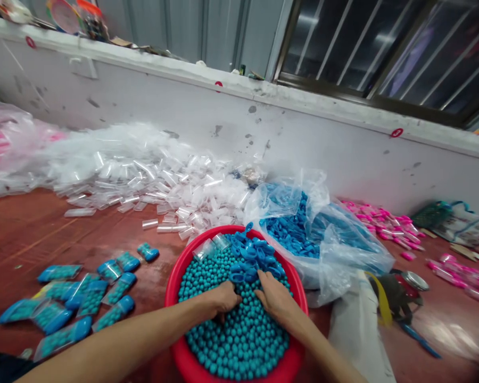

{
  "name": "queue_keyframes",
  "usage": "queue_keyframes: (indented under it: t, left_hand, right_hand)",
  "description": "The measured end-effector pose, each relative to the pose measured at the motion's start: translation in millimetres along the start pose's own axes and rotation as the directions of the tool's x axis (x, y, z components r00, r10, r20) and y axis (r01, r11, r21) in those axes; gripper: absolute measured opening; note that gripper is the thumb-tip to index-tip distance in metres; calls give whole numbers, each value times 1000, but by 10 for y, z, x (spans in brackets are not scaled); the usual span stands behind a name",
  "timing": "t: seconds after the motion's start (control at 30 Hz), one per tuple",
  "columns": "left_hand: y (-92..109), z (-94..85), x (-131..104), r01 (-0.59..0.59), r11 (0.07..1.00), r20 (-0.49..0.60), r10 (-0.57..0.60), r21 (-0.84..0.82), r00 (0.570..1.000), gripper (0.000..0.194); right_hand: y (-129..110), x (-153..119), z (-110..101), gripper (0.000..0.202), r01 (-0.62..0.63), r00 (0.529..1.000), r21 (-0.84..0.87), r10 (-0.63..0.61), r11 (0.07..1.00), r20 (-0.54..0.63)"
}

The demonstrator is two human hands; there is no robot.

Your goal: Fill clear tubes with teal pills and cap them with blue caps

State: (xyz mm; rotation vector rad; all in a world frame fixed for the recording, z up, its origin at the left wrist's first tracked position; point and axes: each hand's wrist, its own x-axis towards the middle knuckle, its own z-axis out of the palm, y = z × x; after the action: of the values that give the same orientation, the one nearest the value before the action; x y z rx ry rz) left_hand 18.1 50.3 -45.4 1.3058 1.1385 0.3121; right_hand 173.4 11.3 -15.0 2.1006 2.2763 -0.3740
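Note:
A red basin [171,282] full of small teal beads [239,346] stands in front of me. My left hand [223,299] is closed, its fingertips down among the beads; what it grips, if anything, is hidden. My right hand [276,298] lies over the beads at the right, fingers stretched out and apart, fingertips beside a heap of blue plastic caps [251,258]. Those caps rest on the beads at the basin's far side. Two clear plastic tubes [204,249] lie on the beads at the far left of the basin.
Left of the basin lie several bead-filled tubes with blue caps [93,298]. Clear empty tubes [171,181] are piled along the wall. An open plastic bag of blue caps [291,229] touches the basin's far right. Pink pieces [387,223] and a tape dispenser [403,292] lie farther right.

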Motion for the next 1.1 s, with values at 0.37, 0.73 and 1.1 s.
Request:
queue_keyframes:
  t: [0.37, 0.73, 1.1]
  left_hand:
    - [-9, -68, -17, 209, 959, 112, -191, -190, 975, 19]
    - [-12, -382, -405, 77, 901, 83, -45, -426, 996, 32]
    - [-17, -372, -470, 33, 893, 97, 12, -449, 995, 37]
  right_hand:
    - [-204, 355, -138, 14, 114, 975, -92, -129, 989, -182]
    - [116, -63, 16, 41, 410, 909, 174, -387, 895, -152]
    - [-428, -68, -27, 16, 66, 997, -168, -74, 984, -39]
